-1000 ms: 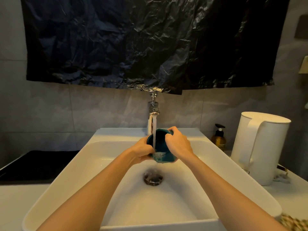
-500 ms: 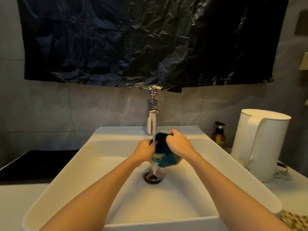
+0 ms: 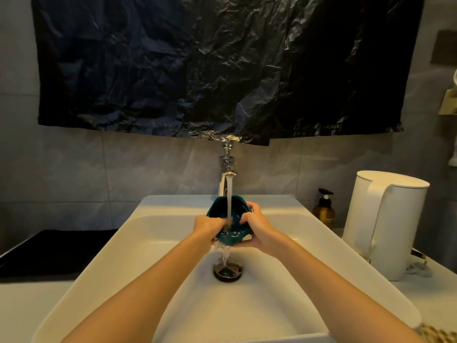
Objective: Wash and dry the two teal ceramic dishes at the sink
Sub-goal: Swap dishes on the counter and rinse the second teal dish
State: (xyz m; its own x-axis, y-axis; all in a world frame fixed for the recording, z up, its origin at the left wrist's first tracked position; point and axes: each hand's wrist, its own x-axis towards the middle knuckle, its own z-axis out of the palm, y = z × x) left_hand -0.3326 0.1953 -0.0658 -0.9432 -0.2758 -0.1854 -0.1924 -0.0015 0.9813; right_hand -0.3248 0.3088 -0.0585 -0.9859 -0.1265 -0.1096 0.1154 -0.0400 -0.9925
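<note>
Water falls in a thin stream from the chrome tap straight into the teal dish, which is held in the air over the white sink, just in front of the tap and above the drain. Its glaze is a deep, glossy blue-green, darker inside, with a gently wavy rim; the dish is small and bowl-shaped and tilted so its hollow faces the camera. Pale droplets or foam speckle the lower inside wall, and water spills off the bottom edge down to the drain. The left hand grips the dish on its left side, with fingers reaching over the rim into the hollow where the stream lands; they are blurred there, so their exact lie cannot be told. The right hand holds the right side, fingers curled over the rim and palm under the outer wall. To the right of the sink stand an amber pump bottle and a white kettle. A crumpled black plastic sheet hangs on the wall above the tap, and a dark mat lies on the counter at the left.
</note>
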